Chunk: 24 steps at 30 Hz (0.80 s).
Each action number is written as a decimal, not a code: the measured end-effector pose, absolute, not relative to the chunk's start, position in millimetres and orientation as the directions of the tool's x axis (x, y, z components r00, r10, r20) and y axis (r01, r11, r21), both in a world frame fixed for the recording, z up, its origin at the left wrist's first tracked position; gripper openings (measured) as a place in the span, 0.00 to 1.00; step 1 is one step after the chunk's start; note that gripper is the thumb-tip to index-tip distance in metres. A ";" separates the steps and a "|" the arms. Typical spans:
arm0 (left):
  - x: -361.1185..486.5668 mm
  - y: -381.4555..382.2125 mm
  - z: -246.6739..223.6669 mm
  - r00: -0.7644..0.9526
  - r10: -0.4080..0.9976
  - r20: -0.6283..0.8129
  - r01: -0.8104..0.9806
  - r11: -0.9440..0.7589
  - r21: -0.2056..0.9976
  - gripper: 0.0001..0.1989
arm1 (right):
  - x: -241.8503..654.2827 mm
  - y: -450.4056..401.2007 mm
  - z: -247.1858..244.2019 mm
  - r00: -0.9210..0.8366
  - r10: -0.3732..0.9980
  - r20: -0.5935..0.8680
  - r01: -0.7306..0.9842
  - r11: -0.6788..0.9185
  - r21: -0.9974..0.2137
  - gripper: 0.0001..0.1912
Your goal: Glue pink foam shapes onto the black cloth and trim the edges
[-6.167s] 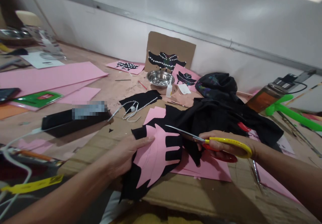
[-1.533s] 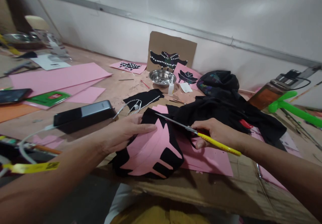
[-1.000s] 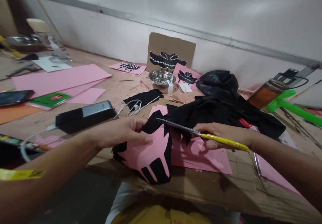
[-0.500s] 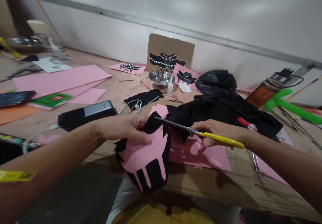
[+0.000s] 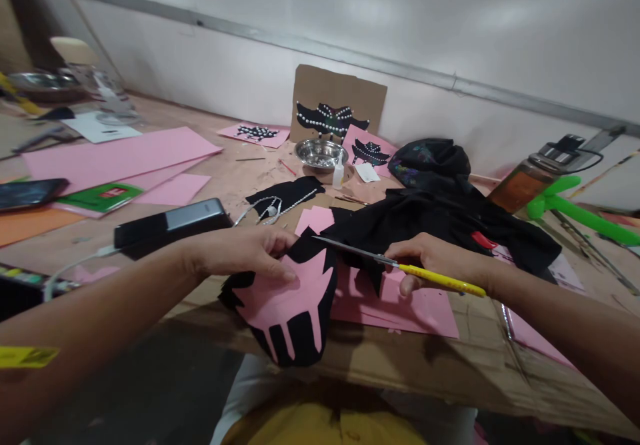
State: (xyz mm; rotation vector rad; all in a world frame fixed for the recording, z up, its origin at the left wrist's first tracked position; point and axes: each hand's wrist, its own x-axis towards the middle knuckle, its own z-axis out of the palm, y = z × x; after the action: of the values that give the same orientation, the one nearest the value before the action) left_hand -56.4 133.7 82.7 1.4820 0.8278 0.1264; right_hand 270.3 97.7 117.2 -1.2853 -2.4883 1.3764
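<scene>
Between the thumb and fingers of my left hand [image 5: 265, 252] is a piece of black fabric [image 5: 300, 335] with a pink paper cutout [image 5: 285, 295] lying on it. The cutout has pointed tips and narrow legs, and black shows all around it. My right hand [image 5: 425, 262] is closed around yellow-handled scissors [image 5: 440, 278], whose blades point left to the top right edge of the black fabric. Whether the blades are apart there is hard to make out. Pink sheets [image 5: 400, 312] lie under my right hand, and a heap of black cloth [image 5: 415, 222] is just behind it.
A steel bowl [image 5: 320, 155] and a small white bottle [image 5: 339, 172] stand at the back, before a cardboard piece [image 5: 340, 85] with beaded black shapes. At left lie a power bank [image 5: 173, 222], a phone [image 5: 30, 194] and pink sheets [image 5: 120, 158]. A capped bottle [image 5: 525, 175] leans at right.
The fabric and cutout in my left hand have shifted slightly up and tilted, their lower end moving left. The scissor tips have moved a little right and down.
</scene>
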 end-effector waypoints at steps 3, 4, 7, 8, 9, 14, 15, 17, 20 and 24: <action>-55.9 131.8 86.5 0.740 0.559 -0.374 0.374 0.121 0.920 0.08 | 274.0 97.5 115.4 -0.653 0.665 -0.362 0.656 0.259 -0.709 0.27; -55.9 131.5 88.3 0.738 0.568 -0.365 0.377 0.102 0.921 0.08 | 274.3 97.1 115.6 -0.650 0.663 -0.372 0.660 0.248 -0.710 0.27; -56.4 133.5 92.5 0.739 0.582 -0.339 0.398 0.029 0.917 0.09 | 271.5 95.5 118.7 -0.654 0.647 -0.391 0.662 0.241 -0.709 0.27; -56.5 135.0 93.0 0.746 0.578 -0.331 0.401 0.007 0.916 0.09 | 269.8 95.1 120.3 -0.661 0.646 -0.382 0.663 0.264 -0.701 0.27; -56.6 136.6 93.1 0.755 0.571 -0.322 0.400 -0.013 0.916 0.10 | 268.1 94.8 121.8 -0.667 0.647 -0.369 0.667 0.297 -0.684 0.27; -55.1 143.6 92.7 0.826 0.482 -0.294 0.398 -0.129 0.908 0.09 | 263.9 93.7 126.6 -0.665 0.669 -0.334 0.695 0.390 -0.603 0.29; -54.6 144.4 93.2 0.837 0.465 -0.289 0.398 -0.155 0.904 0.09 | 264.2 93.4 126.8 -0.664 0.670 -0.332 0.695 0.391 -0.603 0.30; -53.6 145.0 95.1 0.852 0.436 -0.288 0.399 -0.186 0.898 0.09 | 265.4 93.0 126.6 -0.665 0.672 -0.325 0.693 0.394 -0.604 0.30; -51.9 143.8 98.8 0.860 0.411 -0.304 0.409 -0.195 0.892 0.09 | 267.2 93.0 125.0 -0.674 0.671 -0.309 0.685 0.413 -0.600 0.31; -49.9 142.5 100.8 0.862 0.416 -0.290 0.414 -0.247 0.876 0.07 | 267.1 93.9 122.7 -0.691 0.660 -0.295 0.669 0.429 -0.608 0.29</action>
State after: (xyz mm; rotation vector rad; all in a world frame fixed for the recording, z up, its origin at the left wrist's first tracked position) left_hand -49.9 142.5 100.8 1.8658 0.6206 0.0021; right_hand 267.1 93.9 122.7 -1.2392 -2.6655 1.1423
